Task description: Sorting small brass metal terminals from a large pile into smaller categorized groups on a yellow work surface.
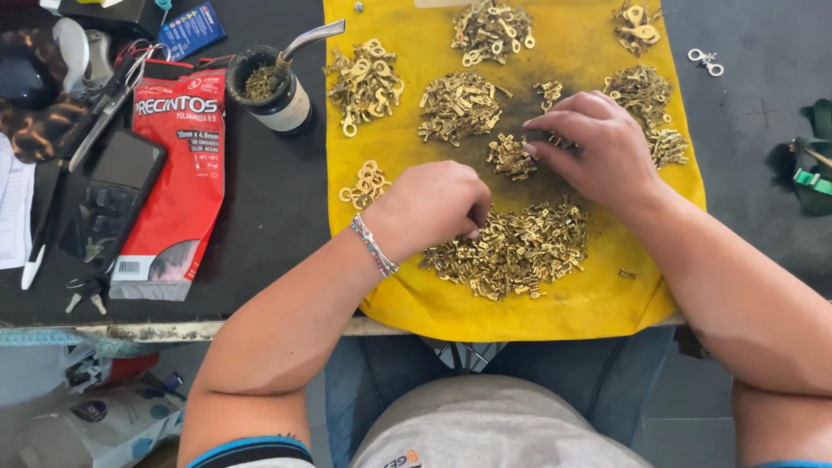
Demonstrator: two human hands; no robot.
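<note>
1. While both hands work over the yellow cloth (598, 299), the thing in hand is a big heap of small brass terminals (511, 251), shiny gold, tangled, lying at the cloth's near centre.
2. Left hand (431, 208) is curled into a loose fist at the heap's left edge, fingertips tucked under (cannot tell whether it pinches a piece).
3. Right hand (598, 147) lies palm down, fingers pressed together, tips touching a small cluster (510, 158) just above the heap.
4. More sorted brass piles sit further up the cloth: ring-shaped pieces (366, 80) at left, flat ones (459, 106) mid, others at top and right.
5. Cloth centre is smudged dark.
6. Off the cloth, left, on the black table (269, 208): a dark cup with a metal straw (277, 87), a red packet (173, 173), a black remote-like device (113, 195), scissors (113, 95).
7. Beaded bracelet (373, 245) on the left wrist.
</note>
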